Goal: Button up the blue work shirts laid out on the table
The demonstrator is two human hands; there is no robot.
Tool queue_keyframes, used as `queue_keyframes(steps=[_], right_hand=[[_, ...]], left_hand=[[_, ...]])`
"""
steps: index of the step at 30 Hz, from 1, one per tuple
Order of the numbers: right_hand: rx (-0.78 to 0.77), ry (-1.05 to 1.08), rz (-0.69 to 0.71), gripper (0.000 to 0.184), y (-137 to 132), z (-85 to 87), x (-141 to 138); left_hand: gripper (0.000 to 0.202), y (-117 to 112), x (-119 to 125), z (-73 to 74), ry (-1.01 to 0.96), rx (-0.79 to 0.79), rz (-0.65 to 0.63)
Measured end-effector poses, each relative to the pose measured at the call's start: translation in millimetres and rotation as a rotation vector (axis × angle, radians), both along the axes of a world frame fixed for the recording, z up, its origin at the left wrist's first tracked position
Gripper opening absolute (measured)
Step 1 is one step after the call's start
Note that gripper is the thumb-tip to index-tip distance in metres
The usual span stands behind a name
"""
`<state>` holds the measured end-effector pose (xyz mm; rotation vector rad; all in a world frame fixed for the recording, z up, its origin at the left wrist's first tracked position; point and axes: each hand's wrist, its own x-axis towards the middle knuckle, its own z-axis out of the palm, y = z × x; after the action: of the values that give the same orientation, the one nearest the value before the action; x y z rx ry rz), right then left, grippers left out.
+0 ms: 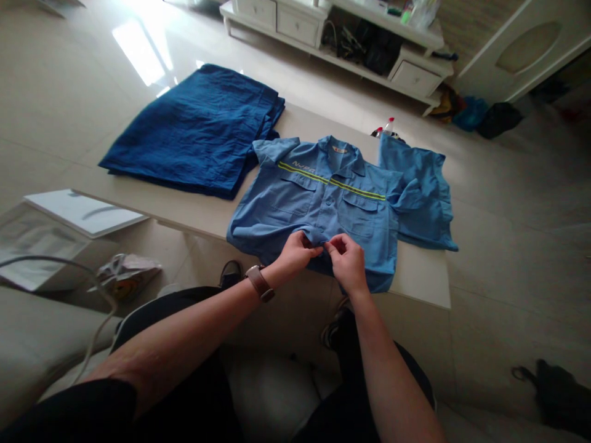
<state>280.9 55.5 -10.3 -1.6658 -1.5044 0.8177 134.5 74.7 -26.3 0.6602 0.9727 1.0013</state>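
Observation:
A light blue short-sleeved work shirt (295, 200) with a yellow-green stripe and two flap pockets lies face up, its collar away from me and its hem over the table's near edge. My left hand (299, 251), with a watch on the wrist, pinches the front placket low on the shirt. Close beside it, my right hand (345, 258) pinches the same placket with thumb and forefinger. The fingertips nearly meet there; a button between them is too small to make out. Higher up, a button (329, 201) shows on the placket.
Folded dark blue cloth (194, 132) covers the left of the white table (422, 274). A folded light blue garment (422, 191) lies at the right, with red-capped bottles (389, 125) behind it. A white box (50, 237) stands left; a TV cabinet (295, 27) is beyond.

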Motion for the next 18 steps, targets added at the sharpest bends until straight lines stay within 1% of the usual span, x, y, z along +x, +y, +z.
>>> queue_keyframes(steps=[5,12,14,16,18], right_hand=[[0.052,-0.096,-0.011,0.016,-2.0,-2.0,-0.8],[0.193,-0.308,0.001,0.015,-4.0,2.0,-1.9],[0.239,-0.364,-0.027,0.016,-1.1,3.8,2.6],[0.264,-0.388,-0.078,0.016,3.1,5.5,10.7],[0.228,-0.363,-0.095,0.015,6.4,6.9,20.5]], left_hand=[[0.033,0.9,1.4,0.2,-0.009,0.000,-0.008],[0.030,-0.6,4.8,-0.2,-0.030,-0.005,-0.033],[0.027,-2.2,2.4,2.2,-0.024,0.011,-0.086],[0.024,-2.7,-3.6,4.8,-0.003,0.034,-0.182],[0.021,-1.2,-12.6,5.4,0.057,0.043,-0.293]])
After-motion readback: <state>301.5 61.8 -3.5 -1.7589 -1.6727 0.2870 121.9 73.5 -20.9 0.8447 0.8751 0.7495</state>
